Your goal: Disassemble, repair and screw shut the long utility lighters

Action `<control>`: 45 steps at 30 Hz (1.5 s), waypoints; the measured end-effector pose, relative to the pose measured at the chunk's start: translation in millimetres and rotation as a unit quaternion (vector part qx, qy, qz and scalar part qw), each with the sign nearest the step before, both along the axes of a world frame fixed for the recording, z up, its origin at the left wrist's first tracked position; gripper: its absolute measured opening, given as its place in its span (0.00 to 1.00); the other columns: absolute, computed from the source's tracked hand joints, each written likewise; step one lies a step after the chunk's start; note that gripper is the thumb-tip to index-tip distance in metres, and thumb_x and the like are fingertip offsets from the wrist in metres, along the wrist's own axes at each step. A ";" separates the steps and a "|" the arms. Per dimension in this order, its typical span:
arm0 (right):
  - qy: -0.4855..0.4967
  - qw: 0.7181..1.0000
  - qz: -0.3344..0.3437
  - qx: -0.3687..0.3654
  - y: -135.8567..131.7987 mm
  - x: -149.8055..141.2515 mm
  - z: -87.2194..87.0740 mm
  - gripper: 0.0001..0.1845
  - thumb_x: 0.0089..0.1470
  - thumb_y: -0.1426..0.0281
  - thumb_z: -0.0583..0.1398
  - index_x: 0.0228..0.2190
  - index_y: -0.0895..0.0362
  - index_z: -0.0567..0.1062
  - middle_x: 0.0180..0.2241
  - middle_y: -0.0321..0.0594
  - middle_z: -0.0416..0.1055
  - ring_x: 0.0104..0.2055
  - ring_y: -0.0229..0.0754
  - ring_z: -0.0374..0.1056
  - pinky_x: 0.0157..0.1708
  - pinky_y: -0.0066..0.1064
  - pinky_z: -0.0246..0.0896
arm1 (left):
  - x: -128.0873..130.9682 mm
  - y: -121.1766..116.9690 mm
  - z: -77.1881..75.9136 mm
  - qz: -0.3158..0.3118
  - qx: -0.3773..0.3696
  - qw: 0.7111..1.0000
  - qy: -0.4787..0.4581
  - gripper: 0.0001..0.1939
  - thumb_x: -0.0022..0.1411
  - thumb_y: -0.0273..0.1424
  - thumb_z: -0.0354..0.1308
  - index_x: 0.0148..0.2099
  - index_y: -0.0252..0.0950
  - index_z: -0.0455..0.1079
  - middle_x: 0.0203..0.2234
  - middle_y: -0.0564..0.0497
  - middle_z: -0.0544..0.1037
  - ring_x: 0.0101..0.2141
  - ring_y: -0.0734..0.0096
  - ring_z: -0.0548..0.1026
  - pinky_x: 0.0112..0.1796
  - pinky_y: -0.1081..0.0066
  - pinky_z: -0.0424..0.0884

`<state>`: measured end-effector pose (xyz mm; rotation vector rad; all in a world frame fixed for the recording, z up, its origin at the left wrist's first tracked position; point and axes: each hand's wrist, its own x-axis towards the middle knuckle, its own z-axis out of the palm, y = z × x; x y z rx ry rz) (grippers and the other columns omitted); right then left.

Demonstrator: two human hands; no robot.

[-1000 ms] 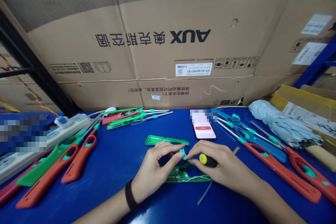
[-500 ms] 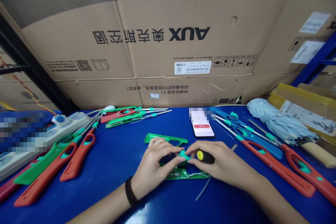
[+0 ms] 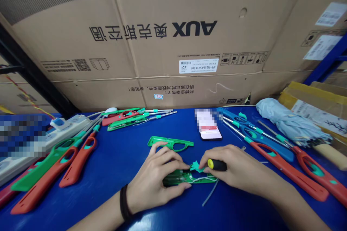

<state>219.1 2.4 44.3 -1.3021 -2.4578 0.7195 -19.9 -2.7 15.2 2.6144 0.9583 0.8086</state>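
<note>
A green plastic lighter shell [image 3: 184,178], light and stiff but thin-walled, lies on a blue bench [image 3: 130,202] with fine white wire [image 3: 205,179] strung along its open side; it looks best held by its edges, clear of the wire. The left hand [image 3: 153,180] clasps its near end, fingers curled around it. The right hand [image 3: 233,164] pinches a small teal clip [image 3: 197,166] between thumb and forefinger, a yellow-capped screwdriver [image 3: 218,165] tucked in the same palm. Whether the clip touches the shell is hard to tell from this angle. Half a second earlier both hands met at the clip; now the left has dropped to the shell. A second, empty shell [image 3: 170,143] lies just beyond, with red lighters [image 3: 287,169] off to the right.
</note>
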 end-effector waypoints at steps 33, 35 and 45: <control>0.003 0.999 -0.030 0.040 5.7 5.6 -2.6 0.06 0.53 0.70 0.61 0.35 0.50 0.76 0.41 0.36 0.73 0.39 0.42 0.71 0.39 0.30 0.60 | 18.5 -2.7 -7.2 -0.018 -0.085 0.994 0.059 0.05 0.61 0.30 0.57 0.39 0.37 0.65 0.41 0.47 0.67 0.42 0.63 0.64 0.48 0.60 0.65; -0.003 1.000 -0.001 0.010 3.6 3.2 -3.0 0.05 0.53 0.66 0.63 0.34 0.49 0.77 0.38 0.35 0.73 0.37 0.40 0.70 0.35 0.28 0.60 | 18.2 -2.8 -8.0 -0.020 -0.092 0.994 0.056 0.05 0.61 0.30 0.57 0.39 0.37 0.65 0.41 0.47 0.67 0.42 0.63 0.64 0.48 0.60 0.64; -0.035 0.999 0.027 -0.028 1.9 0.1 -5.6 0.03 0.53 0.71 0.61 0.29 0.54 0.76 0.30 0.35 0.72 0.32 0.39 0.68 0.30 0.27 0.56 | 17.4 -2.4 -10.6 -0.024 -0.105 0.994 0.030 0.04 0.63 0.31 0.57 0.40 0.37 0.66 0.42 0.47 0.67 0.42 0.64 0.64 0.46 0.63 0.64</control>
